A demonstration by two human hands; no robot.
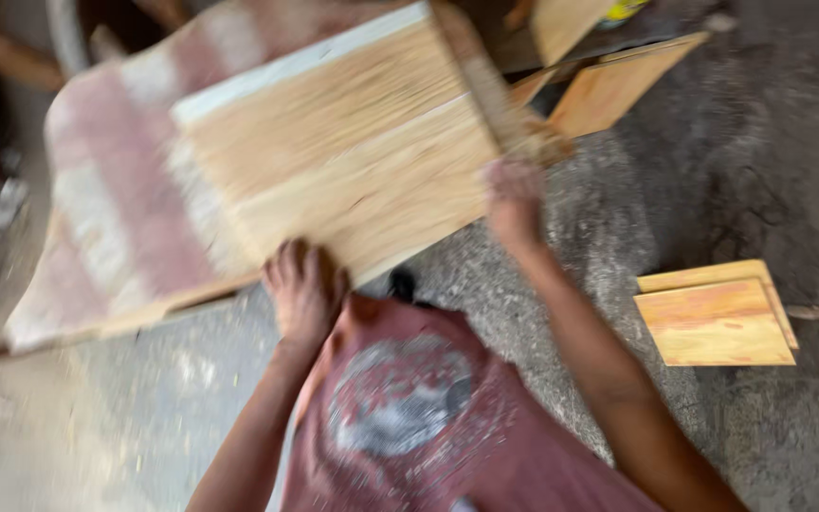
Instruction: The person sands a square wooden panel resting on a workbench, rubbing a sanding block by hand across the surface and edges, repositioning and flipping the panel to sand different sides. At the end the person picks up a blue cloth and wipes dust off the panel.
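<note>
Soft, even daylight, moderately bright, with no glare and only faint shadows. Heavy motion blur smears the wooden board (343, 152) and everything from nine to twelve o'clock. The small wood panels (713, 318) at three o'clock and the concrete floor (694, 180) are sharper.

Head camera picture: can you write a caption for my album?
Two bare hands, left hand and right hand, grip a pale wooden board above a dusty concrete floor.

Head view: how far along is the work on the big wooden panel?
Done: small cut boards lie stacked on the floor. In hand: left hand and right hand grip the wooden panel by its near edge, tilted over a pink-striped board. What remains is unclear; the picture is blurred.
</note>
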